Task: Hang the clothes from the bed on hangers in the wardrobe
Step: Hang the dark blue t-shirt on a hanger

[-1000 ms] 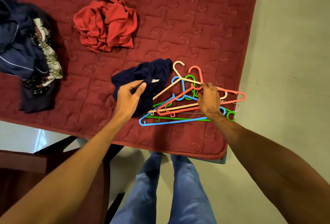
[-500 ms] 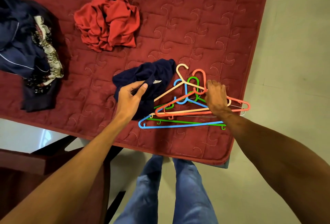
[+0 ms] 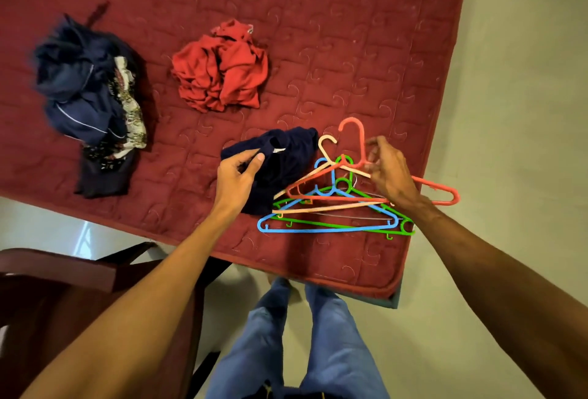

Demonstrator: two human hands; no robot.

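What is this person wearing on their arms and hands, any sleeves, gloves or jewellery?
Nothing that shows. Both forearms are bare up to the frame's edge, with no sleeve in view. The left hand and the right hand wear no gloves, and no watch, bracelet or ring is visible. The only clothing in view is blue jeans on the legs below.

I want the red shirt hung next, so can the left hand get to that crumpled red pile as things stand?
Probably yes. The red pile lies uncovered on the bed beyond the left hand, with bare quilt between, but that hand is gripping the navy garment.
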